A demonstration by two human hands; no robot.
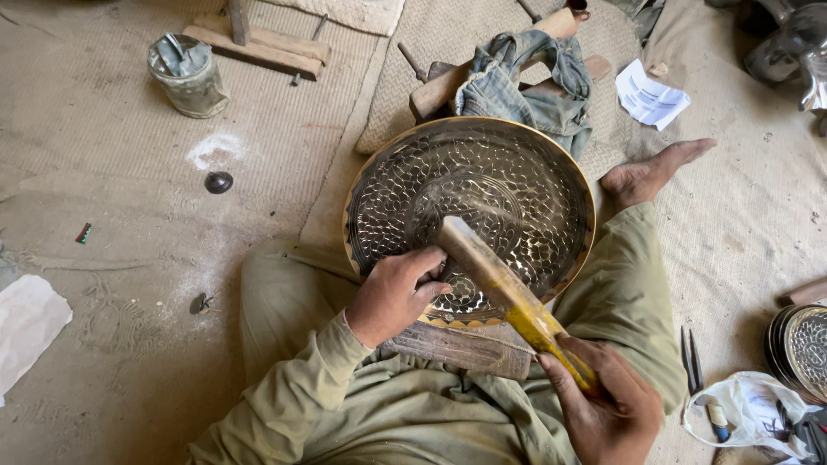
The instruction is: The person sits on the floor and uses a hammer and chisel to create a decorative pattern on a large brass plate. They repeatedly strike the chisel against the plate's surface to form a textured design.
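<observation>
A large round brass tray (469, 185) with a dense hammered pattern rests tilted on my lap, propped on a wooden block (461, 349). My left hand (396, 293) grips the tray's near rim, fingers curled over its lower inner surface. My right hand (607, 405) is closed around the yellow handle of a wooden mallet (495, 275). The mallet's head lies over the tray's lower centre, close to my left fingers. My bare foot (650, 172) sticks out to the right of the tray.
A dented metal can (188, 76) and wooden pieces (258, 43) lie at the back left. Denim cloth (525, 82) sits behind the tray, with paper (650, 99) to its right. At the right are stacked patterned plates (801, 349), a plastic bag (749, 409) and pliers (692, 362).
</observation>
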